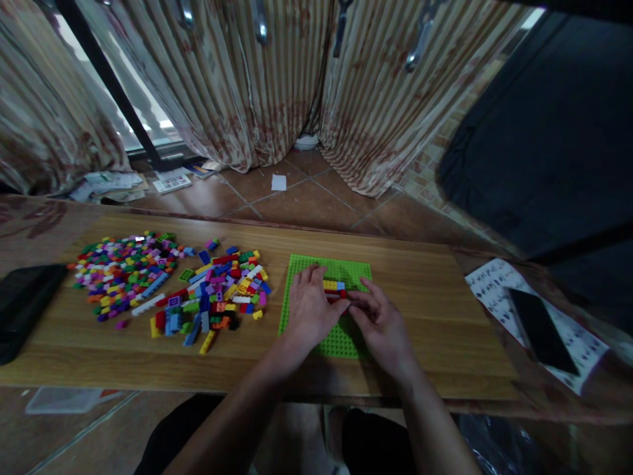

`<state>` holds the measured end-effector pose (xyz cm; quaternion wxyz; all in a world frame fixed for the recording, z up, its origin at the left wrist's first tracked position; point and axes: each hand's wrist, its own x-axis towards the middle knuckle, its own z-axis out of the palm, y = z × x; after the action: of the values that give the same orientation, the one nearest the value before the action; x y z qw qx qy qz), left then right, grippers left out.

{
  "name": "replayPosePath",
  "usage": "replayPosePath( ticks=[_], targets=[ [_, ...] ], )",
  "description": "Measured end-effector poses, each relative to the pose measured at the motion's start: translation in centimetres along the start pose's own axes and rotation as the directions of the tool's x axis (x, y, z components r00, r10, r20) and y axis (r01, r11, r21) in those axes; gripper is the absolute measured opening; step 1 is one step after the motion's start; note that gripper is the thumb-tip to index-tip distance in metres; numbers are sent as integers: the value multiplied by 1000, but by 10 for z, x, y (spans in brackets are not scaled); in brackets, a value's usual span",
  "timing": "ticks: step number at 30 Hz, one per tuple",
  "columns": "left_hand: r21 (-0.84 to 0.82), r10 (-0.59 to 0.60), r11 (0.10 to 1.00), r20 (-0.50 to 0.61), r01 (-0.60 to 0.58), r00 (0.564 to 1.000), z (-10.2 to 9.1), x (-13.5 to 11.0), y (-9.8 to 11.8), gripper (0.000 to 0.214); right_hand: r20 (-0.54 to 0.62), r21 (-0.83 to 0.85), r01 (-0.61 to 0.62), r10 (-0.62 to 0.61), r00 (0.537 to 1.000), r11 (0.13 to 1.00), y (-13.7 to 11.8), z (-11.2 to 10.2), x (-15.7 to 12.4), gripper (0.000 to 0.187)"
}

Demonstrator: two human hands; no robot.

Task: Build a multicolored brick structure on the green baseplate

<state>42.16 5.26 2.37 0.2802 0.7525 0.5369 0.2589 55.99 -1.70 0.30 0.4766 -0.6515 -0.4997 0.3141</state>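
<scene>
A green studded baseplate point(341, 343) lies on the wooden board, partly under both hands. A short row of toy bricks, with a yellow brick point(332, 285) and a light blue brick point(341, 286), shows between the hands. Just in front of them is a red brick point(343, 294). My left hand point(310, 300) lies over the left side of the baseplate with fingers stretched out, its thumb reaching toward the red brick. From the right, my right hand point(380, 322) pinches at the red brick's end with thumb and fingertips. The fingers hide part of the bricks.
Left of the baseplate lie a heap of small mixed bricks point(126, 267) and a looser pile of longer bricks point(217, 290). A black tray-like object point(27, 303) sits at the far left. To the right, a phone point(541, 330) rests on a printed sheet point(494, 284).
</scene>
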Motion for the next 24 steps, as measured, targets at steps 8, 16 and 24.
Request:
replayPosePath(
  ticks=[8, 16, 24],
  targets=[
    [2, -2, 1000, -3, 2, 1000, 2, 1, 0, 59, 11, -23, 6, -6, 1000, 1000, -7, 1, 1, 49],
    [-7, -11, 1000, 14, 11, 1000, 0, 2, -1, 61, 37, -33, -20, 21, 999, 999, -4, 3, 0, 49],
    [33, -35, 999, 20, 35, 999, 2, 1, 3, 59, 37, -47, -3, 5, 999, 999, -5, 2, 0, 49]
  ],
)
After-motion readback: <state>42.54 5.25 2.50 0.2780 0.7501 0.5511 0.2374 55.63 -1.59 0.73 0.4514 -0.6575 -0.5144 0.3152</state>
